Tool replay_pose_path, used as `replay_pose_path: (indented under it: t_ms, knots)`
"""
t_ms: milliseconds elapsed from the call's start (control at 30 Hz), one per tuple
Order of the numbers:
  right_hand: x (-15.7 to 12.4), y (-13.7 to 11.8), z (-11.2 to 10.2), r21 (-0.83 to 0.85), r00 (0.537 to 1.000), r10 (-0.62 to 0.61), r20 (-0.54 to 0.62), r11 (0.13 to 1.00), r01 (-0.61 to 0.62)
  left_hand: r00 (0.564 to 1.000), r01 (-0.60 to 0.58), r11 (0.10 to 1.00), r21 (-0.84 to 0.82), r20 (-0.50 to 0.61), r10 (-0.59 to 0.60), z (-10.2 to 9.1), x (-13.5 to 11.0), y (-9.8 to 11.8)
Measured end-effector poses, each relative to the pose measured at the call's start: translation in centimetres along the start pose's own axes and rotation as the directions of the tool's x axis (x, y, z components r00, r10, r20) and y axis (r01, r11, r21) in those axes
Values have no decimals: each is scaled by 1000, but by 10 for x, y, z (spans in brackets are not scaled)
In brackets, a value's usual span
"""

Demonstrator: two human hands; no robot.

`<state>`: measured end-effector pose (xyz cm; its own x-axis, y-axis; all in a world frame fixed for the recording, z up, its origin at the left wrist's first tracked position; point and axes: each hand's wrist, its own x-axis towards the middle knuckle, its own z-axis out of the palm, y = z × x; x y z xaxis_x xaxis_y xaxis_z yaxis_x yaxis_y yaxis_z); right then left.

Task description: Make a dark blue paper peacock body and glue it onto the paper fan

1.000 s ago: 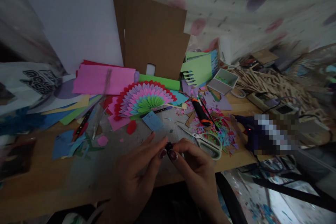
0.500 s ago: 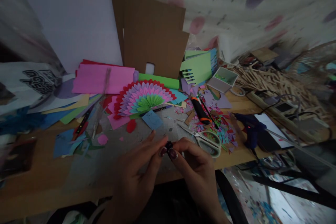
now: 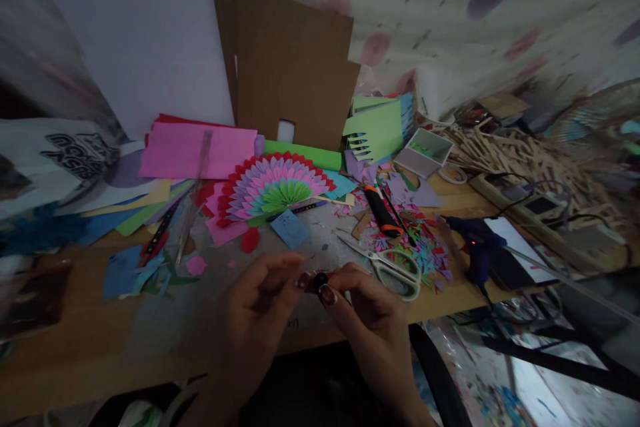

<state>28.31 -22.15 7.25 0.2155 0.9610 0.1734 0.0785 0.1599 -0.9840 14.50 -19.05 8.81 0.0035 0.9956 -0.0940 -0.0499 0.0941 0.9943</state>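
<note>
The front edge of the pale wooden tabletop [image 3: 65, 373] is crossed by both forearms, and the greyish mat [image 3: 210, 307] is left showing to the left of the hands. Toward the back, room is bounded by the half-round fan of layered coloured paper [image 3: 275, 187] and the small blue rectangular paper [image 3: 290, 229]. On the right, the scissors with pale handles [image 3: 374, 255] are set just beside the right hand [image 3: 377, 320]; the purple-blue glue gun [image 3: 477, 247] is placed farther off, near the table's edge. A small dark rounded piece [image 3: 321, 281] is held above the mat, pinched narrowly between right thumb and forefinger. The left hand [image 3: 250, 323] is loosely curled, its thumb tip brought close beside the piece; whether it is gripped there cannot be told.
</note>
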Motion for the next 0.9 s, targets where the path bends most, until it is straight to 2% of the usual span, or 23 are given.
replay_pose_path:
  t_ms: [133, 200, 267, 333, 433, 600, 667, 900]
  knots:
    - [1, 1, 0, -11, 1000, -5, 6, 1000, 5, 993, -106, 992, 64, -42, 109, 1, -2, 0]
    - [1, 1, 1, -18, 1000, -20, 7, 1000, 20, 995, -94, 994, 53, -40, 96, 1, 0, 0]
    - [2, 1, 1, -32, 999, -44, 7, 999, 44, 1000, -23, 1000, -10, -2, 23, -1, 6, -1]
    - [2, 2, 1, -47, 998, -67, 11, 997, 68, 993, 63, 995, -74, 106, -55, -6, 13, -5]
    - [1, 4, 2, -50, 996, -85, 29, 995, 86, 955, 203, 970, -136, 245, -165, -13, 23, -13]
    - [-1, 5, 3, -45, 995, -85, 54, 995, 87, 881, 435, 852, -291, 335, -335, -13, 25, -13]
    - [-2, 6, 3, -52, 995, -86, 59, 995, 89, 861, 474, 825, -309, 358, -360, -12, 25, -10]
    - [-1, 6, 0, -52, 995, -70, 72, 996, 74, 834, 524, 789, -320, 379, -401, -13, 27, -10]
